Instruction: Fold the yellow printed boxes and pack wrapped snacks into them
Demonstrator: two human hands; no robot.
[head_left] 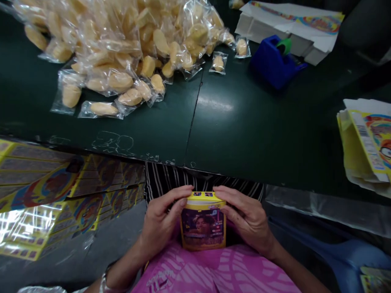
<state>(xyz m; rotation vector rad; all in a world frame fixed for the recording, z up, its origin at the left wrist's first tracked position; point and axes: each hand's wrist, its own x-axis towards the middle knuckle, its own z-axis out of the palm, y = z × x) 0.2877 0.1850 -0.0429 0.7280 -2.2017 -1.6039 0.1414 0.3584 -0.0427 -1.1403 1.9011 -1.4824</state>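
A yellow printed carton (203,228) is held upright against my lap, just below the table's front edge. My left hand (163,213) grips its upper left corner, the thumb on the front face and fingers along the top. At the upper right corner my right hand (249,217) pinches it the same way. The carton's narrow yellow top faces up, and its front carries a dark picture panel. Its back and contents are hidden.
Clear-wrapped pale yellow pieces (122,53) are heaped on the dark green table (232,134). A blue tape dispenser (271,61) stands near stacked flat cartons (290,28). More cartons (369,142) lie at right. Stacked yellow boxes (70,195) stand below left, a blue stool (345,256) below right.
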